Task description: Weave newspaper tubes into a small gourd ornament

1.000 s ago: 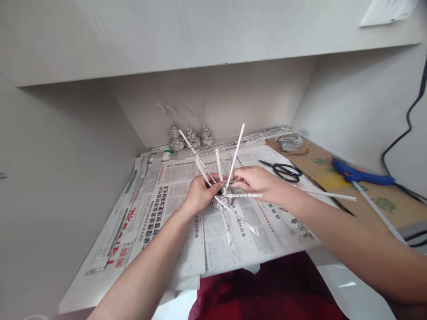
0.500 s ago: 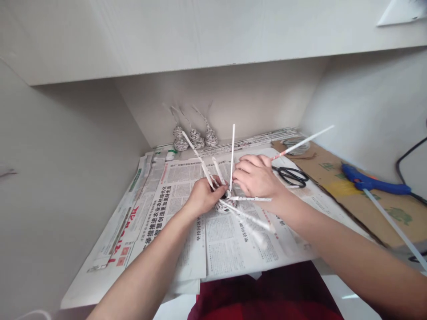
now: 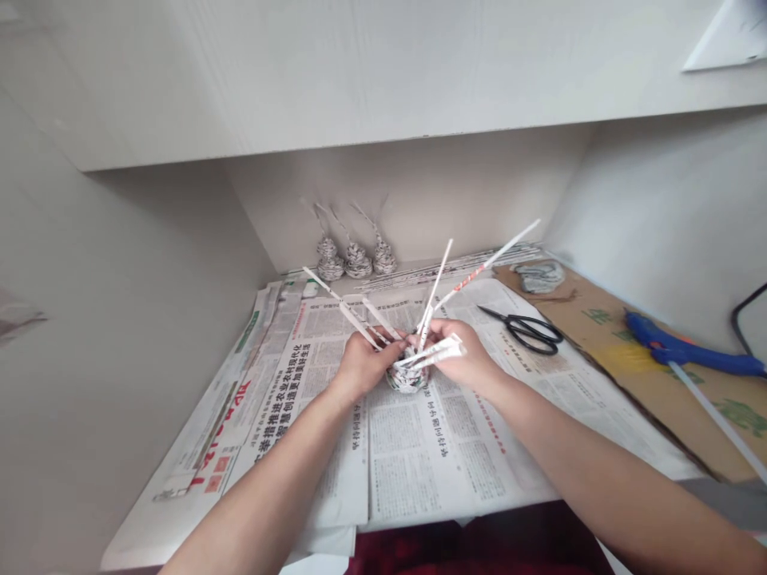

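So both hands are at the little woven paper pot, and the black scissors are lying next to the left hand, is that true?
Not quite: the black scissors lie beyond the person's right hand, not next to the left hand. The head view shows it. Both hands are at the little woven paper pot, just as you said.

Speckled white weave (image 3: 407, 380), black scissors (image 3: 510, 319)

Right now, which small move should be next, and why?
Probably the right hand should fold the red-marked strip down against the woven piece: that strip's long end juts up free above this hand, while the left hand holds the piece.
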### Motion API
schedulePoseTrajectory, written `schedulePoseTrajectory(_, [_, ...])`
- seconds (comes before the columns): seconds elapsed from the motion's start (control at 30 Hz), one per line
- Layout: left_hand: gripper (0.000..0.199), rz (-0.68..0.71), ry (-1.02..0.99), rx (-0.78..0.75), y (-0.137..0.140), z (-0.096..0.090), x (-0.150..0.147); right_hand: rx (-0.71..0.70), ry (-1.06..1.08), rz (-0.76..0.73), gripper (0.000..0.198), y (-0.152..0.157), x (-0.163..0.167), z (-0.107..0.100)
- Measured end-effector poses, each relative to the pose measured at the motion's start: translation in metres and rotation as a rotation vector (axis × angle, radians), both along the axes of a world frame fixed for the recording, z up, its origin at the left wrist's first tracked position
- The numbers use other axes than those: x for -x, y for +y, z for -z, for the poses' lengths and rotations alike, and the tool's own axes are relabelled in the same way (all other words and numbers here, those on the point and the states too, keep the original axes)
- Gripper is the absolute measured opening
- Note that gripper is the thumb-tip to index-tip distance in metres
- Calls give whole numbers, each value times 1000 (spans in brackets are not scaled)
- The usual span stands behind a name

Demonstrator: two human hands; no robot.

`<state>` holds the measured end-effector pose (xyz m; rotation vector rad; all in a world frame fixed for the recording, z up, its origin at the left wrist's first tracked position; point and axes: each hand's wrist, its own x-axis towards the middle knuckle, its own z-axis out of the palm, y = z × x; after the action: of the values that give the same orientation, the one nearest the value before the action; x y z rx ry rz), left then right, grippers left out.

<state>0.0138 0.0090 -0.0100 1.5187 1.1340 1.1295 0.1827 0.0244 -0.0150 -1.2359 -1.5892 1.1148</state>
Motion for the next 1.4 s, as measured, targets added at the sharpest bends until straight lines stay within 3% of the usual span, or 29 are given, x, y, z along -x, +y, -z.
schedulePoseTrajectory(0.13, [26, -2, -40, 43, 1, 2, -1, 160, 238, -34, 23, 1, -2, 5])
schedulePoseTrajectory(0.4, [23, -38, -34, -53, 3, 11, -2, 175, 436, 0, 26, -10, -2, -4])
schedulePoseTrajectory(0.53, [22, -51, -40, -66, 2, 10, -3, 84, 351, -29, 30, -10, -5, -6])
schedulePoseTrajectory(0.77, [20, -53, -25, -50, -1, 7, -5, -141, -132, 5, 18, -10, -11, 5])
schedulePoseTrajectory(0.9, [19, -43, -61, -43, 0, 9, -4, -192, -249, 0, 13, -12, -12, 2])
schedulePoseTrajectory(1.03, [19, -29, -49, -38, 0, 8, -4, -359, -296, 32, 10, -10, -15, -7])
schedulePoseTrajectory(1.2, [17, -5, 15, -99, -3, 4, -5, -226, -253, -25, 17, -7, -22, -8])
schedulePoseTrajectory(1.3, [17, 32, 26, -105, -3, 4, -4, -239, -204, -37, 22, -5, -23, -5])
schedulePoseTrajectory(1.4, [18, 83, 2, -96, -4, 6, -4, -168, -126, -141, 23, -3, -25, -5])
